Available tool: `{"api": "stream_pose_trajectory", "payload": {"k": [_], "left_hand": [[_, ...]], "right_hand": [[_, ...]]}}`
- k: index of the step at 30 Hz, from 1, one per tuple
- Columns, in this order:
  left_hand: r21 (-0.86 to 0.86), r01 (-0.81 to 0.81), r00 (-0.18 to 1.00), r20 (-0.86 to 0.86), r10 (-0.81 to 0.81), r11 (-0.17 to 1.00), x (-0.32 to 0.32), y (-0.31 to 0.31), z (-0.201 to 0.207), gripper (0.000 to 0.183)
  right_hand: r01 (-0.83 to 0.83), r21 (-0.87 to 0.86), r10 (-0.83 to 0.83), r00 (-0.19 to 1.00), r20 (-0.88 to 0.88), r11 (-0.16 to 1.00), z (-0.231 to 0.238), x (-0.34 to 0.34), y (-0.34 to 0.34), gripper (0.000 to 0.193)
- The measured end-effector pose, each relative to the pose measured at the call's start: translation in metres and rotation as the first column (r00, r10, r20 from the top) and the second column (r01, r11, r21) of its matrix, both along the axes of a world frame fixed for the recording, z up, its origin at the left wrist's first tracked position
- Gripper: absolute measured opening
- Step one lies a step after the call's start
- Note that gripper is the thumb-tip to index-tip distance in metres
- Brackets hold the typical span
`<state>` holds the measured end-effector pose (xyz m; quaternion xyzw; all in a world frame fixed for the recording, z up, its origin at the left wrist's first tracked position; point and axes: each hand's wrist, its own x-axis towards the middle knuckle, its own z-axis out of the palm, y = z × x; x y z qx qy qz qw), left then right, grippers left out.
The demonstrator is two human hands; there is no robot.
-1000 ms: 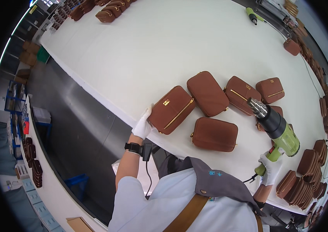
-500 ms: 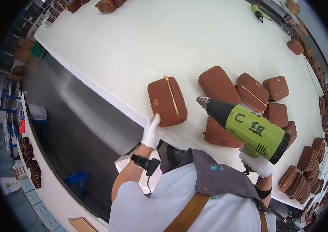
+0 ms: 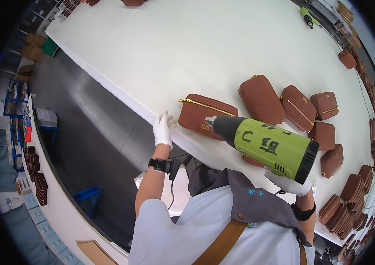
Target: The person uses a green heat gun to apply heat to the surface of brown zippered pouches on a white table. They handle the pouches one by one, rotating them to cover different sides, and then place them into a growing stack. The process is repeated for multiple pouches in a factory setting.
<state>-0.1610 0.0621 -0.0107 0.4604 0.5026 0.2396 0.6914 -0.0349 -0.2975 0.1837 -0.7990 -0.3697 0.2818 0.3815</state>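
One brown bag (image 3: 196, 116) on white table (image 3: 174, 57), nr heat gun (image 3: 265, 143) nozzle — R hand (image 3: 288, 183) gripping gun, L hand (image 3: 163, 129) loosely spread beside bag; prob. mid-work — other bags (image 3: 262, 99) done? can't tell.

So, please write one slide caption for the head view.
Right hand holds green heat gun; brown bags on white table.

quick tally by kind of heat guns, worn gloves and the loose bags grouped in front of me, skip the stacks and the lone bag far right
Green heat guns: 2
White gloves: 2
Brown box-shaped bags: 7, one mostly hidden behind the nearer heat gun
Total: 11
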Motion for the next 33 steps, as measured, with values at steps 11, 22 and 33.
{"api": "stream_pose_trajectory", "payload": {"k": [11, 22, 33], "left_hand": [[0.1, 0.359, 0.924, -0.182, -0.338, 0.928, 0.006, -0.024, -0.002, 0.033], [0.68, 0.431, 0.902, -0.313, -0.295, 0.593, -0.012, -0.059, -0.006, 0.043], [0.176, 0.227, 0.973, -0.01, -0.229, 0.958, -0.018, -0.053, -0.005, 0.034]], "right_hand": [[-0.101, -0.128, 0.095, 0.994, -0.048, 0.987, 0.015, 0.005, 0.028, 0.02], [-0.358, -0.159, 0.39, 0.879, 0.274, 0.92, -0.026, 0.003, -0.003, 0.023], [-0.363, -0.069, 0.368, 0.896, 0.249, 0.929, -0.051, -0.009, -0.017, 0.02]]}}
